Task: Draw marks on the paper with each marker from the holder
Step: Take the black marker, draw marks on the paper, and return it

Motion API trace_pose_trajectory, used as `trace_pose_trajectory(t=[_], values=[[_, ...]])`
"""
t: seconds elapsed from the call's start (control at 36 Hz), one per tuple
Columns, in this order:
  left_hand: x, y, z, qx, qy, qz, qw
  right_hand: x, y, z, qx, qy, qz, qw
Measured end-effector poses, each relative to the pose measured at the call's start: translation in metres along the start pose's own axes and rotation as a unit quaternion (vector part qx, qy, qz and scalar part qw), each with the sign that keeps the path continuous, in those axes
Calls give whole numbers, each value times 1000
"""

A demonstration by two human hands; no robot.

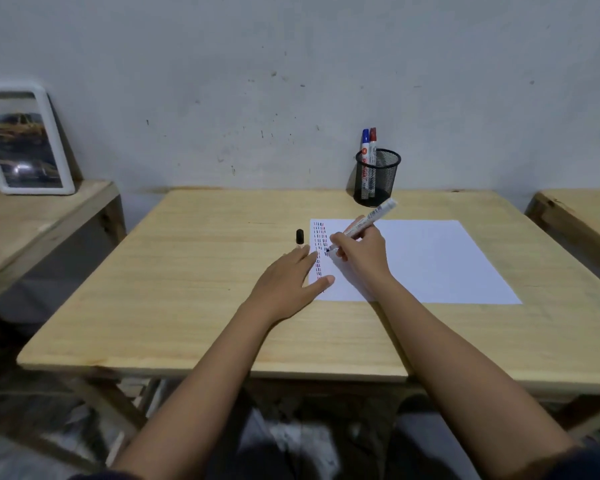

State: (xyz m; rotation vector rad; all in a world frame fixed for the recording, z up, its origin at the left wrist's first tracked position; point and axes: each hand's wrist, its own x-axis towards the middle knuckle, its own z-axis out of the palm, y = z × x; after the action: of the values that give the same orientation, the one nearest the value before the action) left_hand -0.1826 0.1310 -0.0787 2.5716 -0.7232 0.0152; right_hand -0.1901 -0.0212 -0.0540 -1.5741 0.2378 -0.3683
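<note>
A white sheet of paper point(430, 261) lies on the wooden table point(201, 299). Near its left edge run columns of short dashes point(319, 244) in blue, red and black. My right hand point(361, 254) grips an uncapped black marker point(368, 220), tip down on the paper beside the dashes. My left hand point(288, 282) rests flat, fingers spread, on the paper's left edge. The marker's black cap point(299, 236) stands on the table just left of the sheet. A black mesh holder point(377, 177) at the back holds a blue marker point(365, 147) and a red marker point(373, 143).
A white-framed picture point(25, 140) leans against the wall on a side table at the left. Another wooden table point(582, 220) edge shows at the right. The grey wall stands right behind the holder.
</note>
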Motion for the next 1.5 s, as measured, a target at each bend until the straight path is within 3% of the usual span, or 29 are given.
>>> trace_pose_trajectory(t=[0.17, 0.83, 0.94, 1.08, 1.14, 1.28, 1.44, 1.5], values=[[-1, 3, -1, 13, 0, -6, 1000, -3, -3, 3, -55, -25, -16, 998], [-3, 4, -2, 4, -3, -11, 1000, -4, -6, 4, -78, -33, -11, 996], [-3, 4, -3, -24, 16, -9, 1000, -4, -5, 0, -13, -10, 2, 1000], [5, 6, -13, -247, 129, -61, 958, 2, -8, -6, 120, 7, 45, 992], [14, 5, -19, -228, 147, -65, 960, 5, -12, -7, 177, 17, 53, 983], [45, -1, -23, -157, 102, -103, 977, 16, -22, -16, 311, 60, 112, 942], [64, -2, -18, -115, 126, -94, 981, 24, -30, -35, 310, 53, 102, 944], [66, 3, -18, -175, 163, -108, 965, 24, -30, -41, 304, 54, 100, 946]])
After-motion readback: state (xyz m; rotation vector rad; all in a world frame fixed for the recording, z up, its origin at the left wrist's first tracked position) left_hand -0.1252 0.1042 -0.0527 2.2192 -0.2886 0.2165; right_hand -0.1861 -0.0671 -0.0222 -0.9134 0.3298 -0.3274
